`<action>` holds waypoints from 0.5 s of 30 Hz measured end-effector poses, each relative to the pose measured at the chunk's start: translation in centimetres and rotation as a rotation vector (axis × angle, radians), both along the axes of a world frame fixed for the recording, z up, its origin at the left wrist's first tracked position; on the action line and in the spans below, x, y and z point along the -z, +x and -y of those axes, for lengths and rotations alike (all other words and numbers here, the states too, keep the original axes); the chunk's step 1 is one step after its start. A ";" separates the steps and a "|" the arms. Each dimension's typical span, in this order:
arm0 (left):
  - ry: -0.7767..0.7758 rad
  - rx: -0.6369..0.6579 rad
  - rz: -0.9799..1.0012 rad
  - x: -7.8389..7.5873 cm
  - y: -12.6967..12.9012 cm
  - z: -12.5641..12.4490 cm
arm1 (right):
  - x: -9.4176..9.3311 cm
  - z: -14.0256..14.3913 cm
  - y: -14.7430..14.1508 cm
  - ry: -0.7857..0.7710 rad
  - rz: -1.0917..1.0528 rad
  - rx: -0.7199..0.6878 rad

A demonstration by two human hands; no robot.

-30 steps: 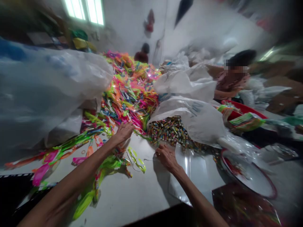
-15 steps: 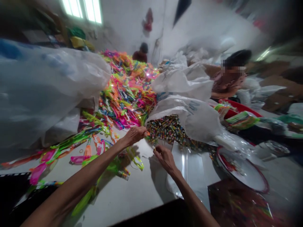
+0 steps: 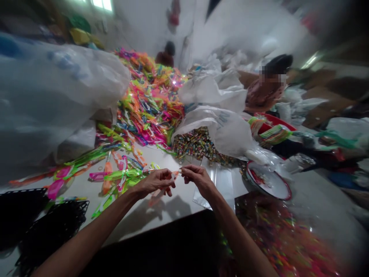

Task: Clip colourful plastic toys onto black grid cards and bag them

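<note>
My left hand (image 3: 154, 182) is closed around a small orange-and-white plastic piece (image 3: 175, 174), its tip showing at the fingertips. Part of something translucent orange (image 3: 156, 197) hangs below that palm. My right hand (image 3: 197, 177) meets it from the right, thumb and forefinger pinched together at the tip of the piece; a thin whitish bit shows there, too small to name. Both hands are above the white tabletop (image 3: 138, 223). Bright green, pink and orange plastic pieces (image 3: 121, 175) lie left of my left hand. Clear flat plastic bags (image 3: 220, 182) lie beneath my right wrist.
A tall heap of colourful plastic pieces (image 3: 150, 104) rises at the back. Small printed cylinders (image 3: 193, 144) spill from a white sack (image 3: 227, 130). An enamel basin (image 3: 284, 192) is at right, black crates (image 3: 54, 227) at left. Two people (image 3: 265, 92) sit farther back.
My hands have come back from beside the cylinders towards me, and their fingertips are now closer together. The view has tilted down and shifted right.
</note>
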State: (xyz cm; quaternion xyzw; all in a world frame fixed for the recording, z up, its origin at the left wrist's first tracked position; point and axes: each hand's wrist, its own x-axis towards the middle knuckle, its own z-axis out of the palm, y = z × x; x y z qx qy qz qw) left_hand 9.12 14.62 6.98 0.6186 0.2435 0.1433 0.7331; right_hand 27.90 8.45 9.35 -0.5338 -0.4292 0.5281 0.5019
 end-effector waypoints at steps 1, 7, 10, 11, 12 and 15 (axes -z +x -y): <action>-0.015 0.005 0.001 -0.1 -0.2 0.5 | -0.1 0.3 -0.2 0.001 0.028 -0.043; -0.018 -0.010 -0.056 -0.5 -0.8 1.9 | -0.1 1.1 -1.1 -0.031 0.004 -0.138; -0.007 0.002 -0.066 -0.4 -1.1 1.9 | 0.1 1.1 -1.2 -0.030 -0.031 -0.106; -0.007 0.007 -0.063 -0.3 -1.2 1.9 | 0.2 1.1 -1.2 -0.031 -0.026 -0.110; -0.009 0.010 -0.059 -0.3 -1.3 1.9 | 0.2 1.1 -1.2 -0.033 -0.015 -0.122; -0.019 0.023 -0.048 -0.5 -1.5 2.0 | 0.1 1.2 -1.1 -0.031 0.016 -0.176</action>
